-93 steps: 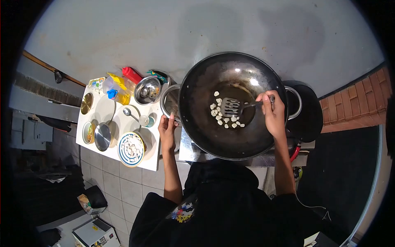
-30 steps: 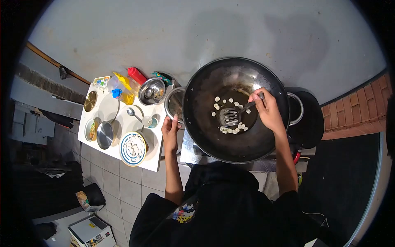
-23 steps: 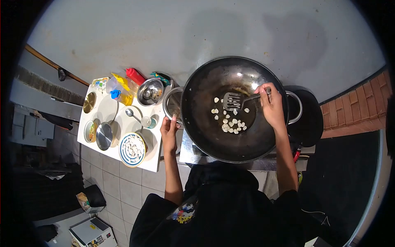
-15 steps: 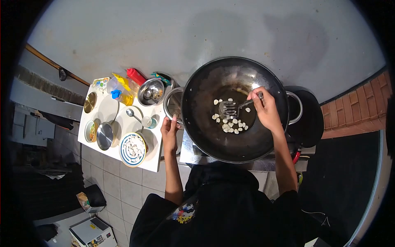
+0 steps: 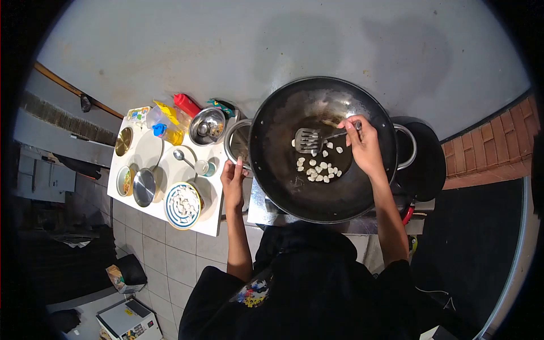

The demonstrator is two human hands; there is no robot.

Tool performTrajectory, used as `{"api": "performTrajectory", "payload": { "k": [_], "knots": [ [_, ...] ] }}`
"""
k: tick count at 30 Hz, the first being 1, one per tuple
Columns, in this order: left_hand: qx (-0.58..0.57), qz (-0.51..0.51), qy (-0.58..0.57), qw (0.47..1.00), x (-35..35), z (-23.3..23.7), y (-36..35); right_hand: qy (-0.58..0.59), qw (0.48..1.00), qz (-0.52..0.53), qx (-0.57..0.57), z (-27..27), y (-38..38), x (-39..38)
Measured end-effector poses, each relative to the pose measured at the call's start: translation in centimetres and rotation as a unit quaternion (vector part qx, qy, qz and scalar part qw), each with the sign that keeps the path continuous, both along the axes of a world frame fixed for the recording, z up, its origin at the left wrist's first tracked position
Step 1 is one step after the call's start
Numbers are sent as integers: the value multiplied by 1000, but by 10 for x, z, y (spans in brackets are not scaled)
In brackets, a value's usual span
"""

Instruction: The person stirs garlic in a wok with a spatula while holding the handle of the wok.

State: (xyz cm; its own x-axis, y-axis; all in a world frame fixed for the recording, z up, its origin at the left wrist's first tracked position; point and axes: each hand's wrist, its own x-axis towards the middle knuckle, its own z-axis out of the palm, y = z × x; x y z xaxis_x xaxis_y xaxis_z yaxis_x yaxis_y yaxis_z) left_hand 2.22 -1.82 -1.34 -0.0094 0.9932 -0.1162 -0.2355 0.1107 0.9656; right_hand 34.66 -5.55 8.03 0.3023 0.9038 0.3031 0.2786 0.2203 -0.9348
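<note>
In the head view a large dark wok [image 5: 323, 204] sits on the stove, with loop handles on both sides. Small white pieces [image 5: 320, 170] lie in oil at its bottom. My right hand [image 5: 362, 144] is closed round the handle of a slotted spatula [image 5: 309, 140], whose blade is over the upper-left part of the pieces. At the wok's left side, my left hand [image 5: 233, 178] pinches the lower end of the left loop handle [image 5: 228, 144].
On the white table [image 5: 212, 218] at left stand a striped bowl of white pieces [image 5: 184, 205], a steel bowl [image 5: 207, 126], an oil bottle [image 5: 170, 134], a red bottle [image 5: 187, 105] and a spoon [image 5: 181, 156]. A dark round pan [image 5: 422, 164] lies right of the wok.
The spatula blade has moved up and left in the wok, and some white pieces have shifted. My left hand stays at the loop handle.
</note>
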Motion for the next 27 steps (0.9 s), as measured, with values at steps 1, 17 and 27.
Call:
{"api": "performTrajectory", "payload": {
  "k": [1,17,27],
  "knots": [
    [3,-2,0,1000,0,-1,0,7,1000,19,-12,-1,0,0],
    [-5,28,6,1000,8,8,-1,-47,999,12,-24,4,-10,19],
    [-11,21,-5,1000,8,9,-2,-30,992,-121,10,9,-8,53]
  ]
}}
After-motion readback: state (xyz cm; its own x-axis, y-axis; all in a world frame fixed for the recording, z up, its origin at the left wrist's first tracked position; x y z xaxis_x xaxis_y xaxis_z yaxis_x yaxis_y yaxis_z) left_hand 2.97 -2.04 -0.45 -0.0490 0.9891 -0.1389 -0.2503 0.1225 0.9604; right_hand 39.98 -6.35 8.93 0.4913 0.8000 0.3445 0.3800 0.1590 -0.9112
